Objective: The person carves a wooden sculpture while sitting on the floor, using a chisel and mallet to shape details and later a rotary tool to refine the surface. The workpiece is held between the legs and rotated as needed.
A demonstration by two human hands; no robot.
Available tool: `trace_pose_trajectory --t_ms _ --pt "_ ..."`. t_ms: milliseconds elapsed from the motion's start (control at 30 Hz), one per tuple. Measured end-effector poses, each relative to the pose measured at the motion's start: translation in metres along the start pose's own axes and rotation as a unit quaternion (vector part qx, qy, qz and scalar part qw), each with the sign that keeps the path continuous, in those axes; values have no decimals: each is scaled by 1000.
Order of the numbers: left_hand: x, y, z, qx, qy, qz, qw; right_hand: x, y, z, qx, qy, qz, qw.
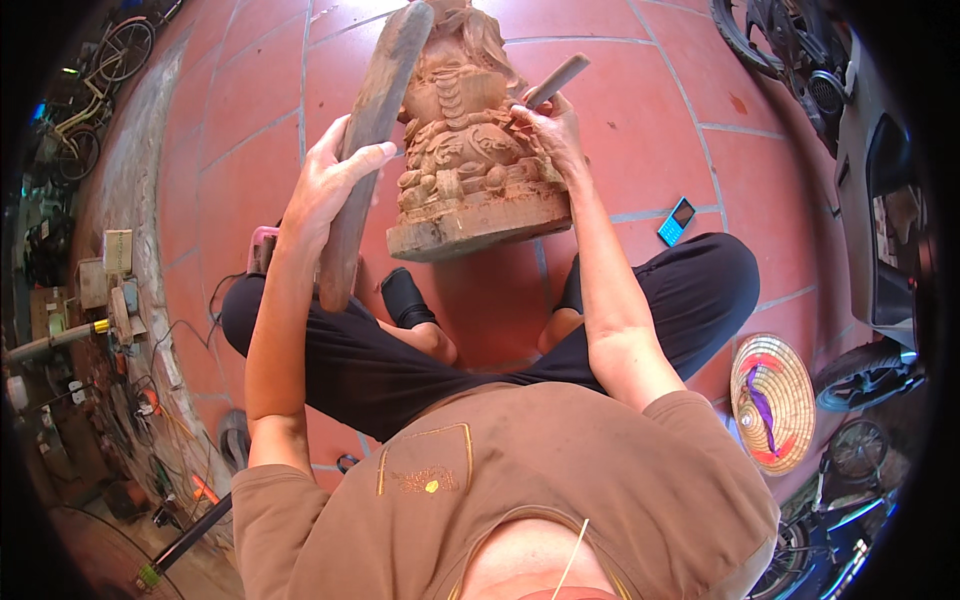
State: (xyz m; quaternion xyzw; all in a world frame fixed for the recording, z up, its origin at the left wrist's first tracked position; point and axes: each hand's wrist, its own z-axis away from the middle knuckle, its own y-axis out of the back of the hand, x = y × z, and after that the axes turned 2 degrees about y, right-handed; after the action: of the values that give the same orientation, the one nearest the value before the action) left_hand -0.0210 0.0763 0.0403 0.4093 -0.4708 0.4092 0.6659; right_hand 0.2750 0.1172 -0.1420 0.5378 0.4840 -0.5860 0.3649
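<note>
1. Bare tiled floor (640,130) lies open right of the wooden carving (465,130).
2. The left is open floor too.
3. Crossed legs (400,360) block the near side.
4. A phone (676,221) and cone hat (771,402) lie rightward.

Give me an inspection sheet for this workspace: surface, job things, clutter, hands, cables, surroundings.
Surface: red tiled floor; person sits cross-legged on it.
Job's things: carved brown wooden statue, tilted on its base; long flat wooden mallet; wooden-handled chisel set against the carving.
Clutter: blue mobile phone, conical woven straw hat.
Hands: left hand fingers wrapped on mallet; right hand grips chisel.
Cables: black cable by left knee.
Surroundings: bicycles, motorbike, tools along the left wall.
</note>
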Motion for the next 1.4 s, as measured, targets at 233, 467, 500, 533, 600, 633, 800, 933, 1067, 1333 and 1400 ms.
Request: trace_pose_trajectory --t_ms 233,467,500,533,600,633,800,933,1067,1333,1400 --pt "5 -6 2 4 10 -15 1000 13 -9 10 15 45 46 998" --pt "0 -4 4 -23 14 -11 1000 9 -8 22 13 24 113 993" --pt "0 -4 3 -28 16 -12 999 7 -8 21 14 -11 43 999" --pt "1 -4 3 -26 12 -11 1000 5 -10 20 19 -5 16 1000" --pt "5 -7 4 -21 8 -9 1000 5 -13 17 31 5 -37 999" --pt "6 -8 4 -23 12 -9 1000 9 -12 14 29 40 22 999" --pt "2 -7 2 -18 21 0 1000 15 -9 7 -4 84 208 975" --pt "0 -5 2 -13 25 -4 1000 7 -1 11 -49 3 110 993" --pt "3 -3 1 -15 18 4 1000 5 -7 7 -29 42 86 995" --pt "1 -4 4 -21 1 -7 1000 -12 -16 15 -16 54 102 993" --pt "5 -4 6 -28 -5 -2 1000 -12 -14 14 -27 46 137 989"
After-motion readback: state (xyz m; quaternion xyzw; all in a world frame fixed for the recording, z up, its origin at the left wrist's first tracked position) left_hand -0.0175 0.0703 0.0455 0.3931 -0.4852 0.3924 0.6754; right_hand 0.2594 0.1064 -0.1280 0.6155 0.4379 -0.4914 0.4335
